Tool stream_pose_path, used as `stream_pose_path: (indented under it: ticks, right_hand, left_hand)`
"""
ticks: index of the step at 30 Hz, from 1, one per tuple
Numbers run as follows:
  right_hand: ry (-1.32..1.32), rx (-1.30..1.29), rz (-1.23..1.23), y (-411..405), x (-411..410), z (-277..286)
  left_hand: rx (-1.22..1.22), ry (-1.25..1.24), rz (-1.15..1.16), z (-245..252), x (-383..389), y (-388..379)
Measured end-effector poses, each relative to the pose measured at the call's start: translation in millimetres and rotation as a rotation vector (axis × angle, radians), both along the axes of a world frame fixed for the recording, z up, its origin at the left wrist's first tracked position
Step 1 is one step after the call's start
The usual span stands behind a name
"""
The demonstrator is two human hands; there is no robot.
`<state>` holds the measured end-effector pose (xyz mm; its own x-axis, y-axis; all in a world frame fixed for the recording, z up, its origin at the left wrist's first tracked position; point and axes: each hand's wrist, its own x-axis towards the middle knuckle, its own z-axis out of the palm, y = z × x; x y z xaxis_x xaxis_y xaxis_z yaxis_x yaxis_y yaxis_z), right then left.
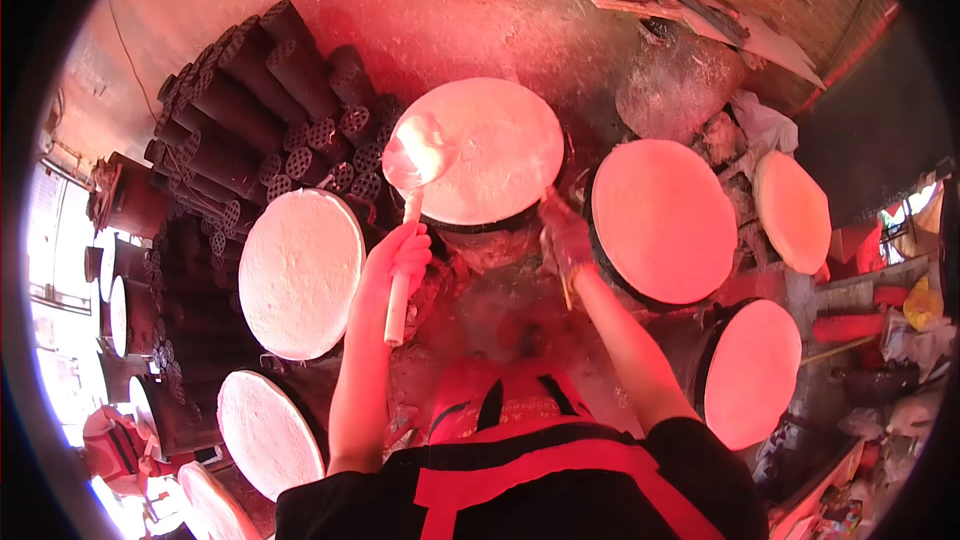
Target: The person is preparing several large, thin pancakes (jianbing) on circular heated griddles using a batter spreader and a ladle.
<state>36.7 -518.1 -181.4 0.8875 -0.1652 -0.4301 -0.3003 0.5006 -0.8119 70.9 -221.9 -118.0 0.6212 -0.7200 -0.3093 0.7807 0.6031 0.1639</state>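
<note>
My left hand is closed around a pale, round wooden handle. The far end of this long-handled tool lies over the left part of a large round flatbread; a bright, flame-like glare hides its exact shape. That bread rests on a dark round griddle straight ahead of me. At the griddle's near right rim is my right hand, which looks gloved. A thin stick-like tool sticks out below its fingers, its other end hard to make out.
More round breads stand at left, lower left, right, lower right and far right. Perforated coal briquettes are stacked against the wall. A cluttered shelf stands upper right. Another person is lower left.
</note>
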Motion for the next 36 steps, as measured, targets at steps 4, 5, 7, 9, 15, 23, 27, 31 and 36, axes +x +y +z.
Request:
stream_pose_path:
  ticks: [4,5,7,9,15,23,27,31,36]
  right_hand:
    - [-0.186,-0.880,0.251,38.7,-46.7,-51.1]
    - [-0.185,-0.882,0.252,44.6,-56.7,-55.4]
    - [-0.117,-0.911,0.512,53.5,-73.5,-60.5]
    - [-0.158,-0.906,0.274,44.5,-72.1,-68.9]
    - [-0.341,-1.038,0.212,77.3,-157.1,-74.8]
    - [0.244,-1.019,-0.053,-69.4,-206.6,8.5]
    - [0.322,-1.693,-0.266,-192.2,-273.0,-11.1]
    - [0.700,-1.563,-0.166,-246.7,-341.4,-0.6]
    - [0.624,-1.557,0.028,-304.4,-384.7,-7.9]
  left_hand:
    - [-0.070,0.266,-0.020,15.6,-41.4,34.0]
    - [0.011,0.332,0.003,14.2,-52.4,41.3]
    - [0.076,0.319,-0.051,11.6,-80.2,49.6]
    - [0.537,0.204,-0.013,0.8,-111.9,53.3]
    - [0.552,0.269,-0.003,-50.4,-162.2,78.4]
    - [0.258,0.515,-0.188,-15.8,-188.1,13.4]
    - [0.110,0.622,-0.308,23.7,-207.0,-71.2]
    - [0.058,0.631,-0.335,52.3,-242.2,-157.4]
    - [0.004,0.643,-0.385,79.6,-267.3,-250.8]
